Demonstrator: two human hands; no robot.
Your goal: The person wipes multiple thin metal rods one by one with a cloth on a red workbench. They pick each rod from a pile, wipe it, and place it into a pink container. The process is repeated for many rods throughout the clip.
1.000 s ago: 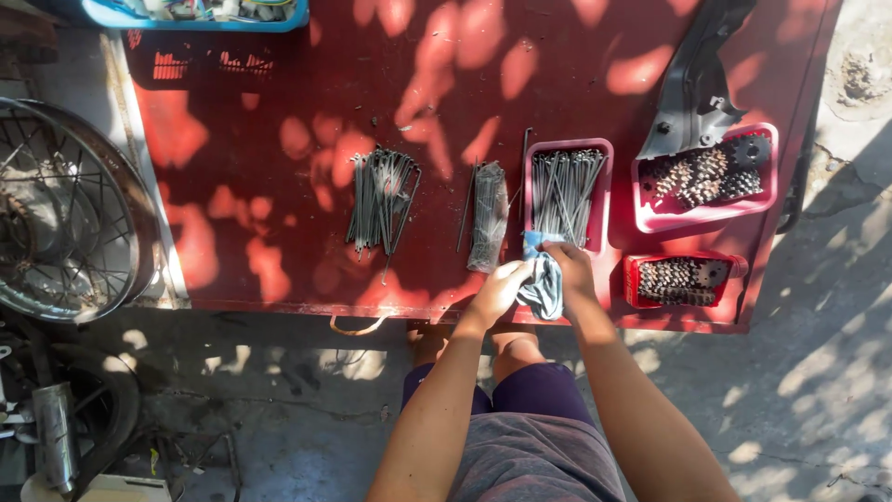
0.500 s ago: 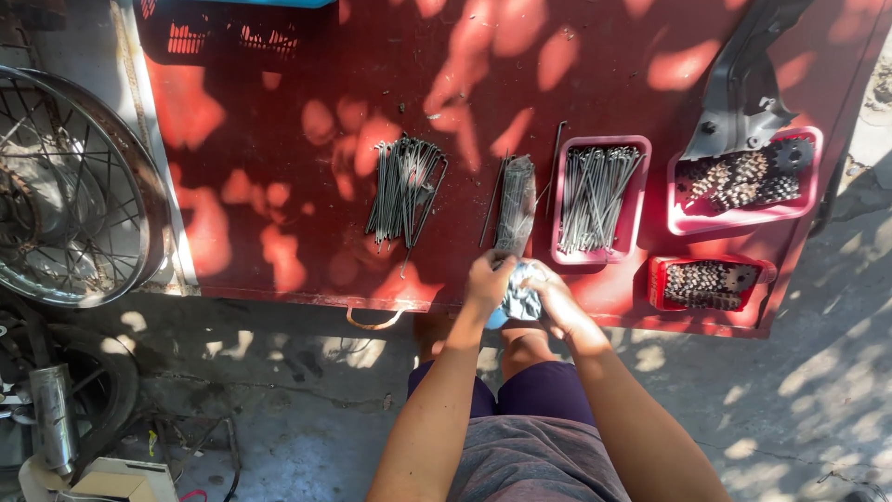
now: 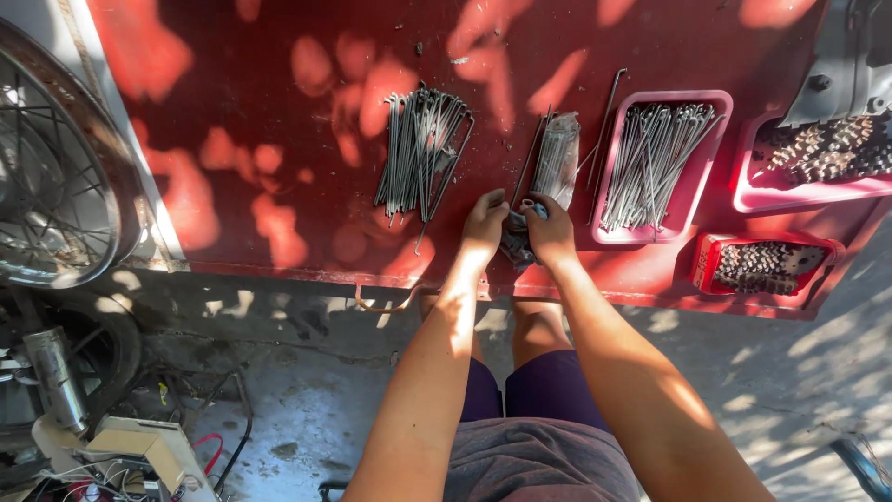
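Two hands meet at the near edge of the red table [image 3: 279, 121], and we see both working one small crumpled rag [image 3: 516, 244] of dark grey and blue cloth. Our left hand [image 3: 485, 223] closes on the rag's left side, fingers curled down over it; our right hand [image 3: 550, 231] grips its right side, thumb tucked in, so the two hands are pressed close together with the cloth bunched between them. Whether a spoke sits inside the rag we cannot tell (the fingers hide it). Just beyond the right hand lies a tight bundle of spokes [image 3: 557, 158], pale and dusty, with a couple of loose spokes beside it. Left of that, well apart from the hands, a loose pile of darker spokes [image 3: 420, 149] fans out on the bare table. Right of the bundle, a pink tray [image 3: 695, 181] holds more spokes laid roughly parallel. Farther right, a second pink tray [image 3: 790, 195] and a small red tray [image 3: 706, 270] hold heaps of small dark metal parts, too small to tell apart. At far left a spoked wheel [image 3: 46, 186] leans beside the table. Dappled sun and leaf shadow fall across everything, including our forearms.
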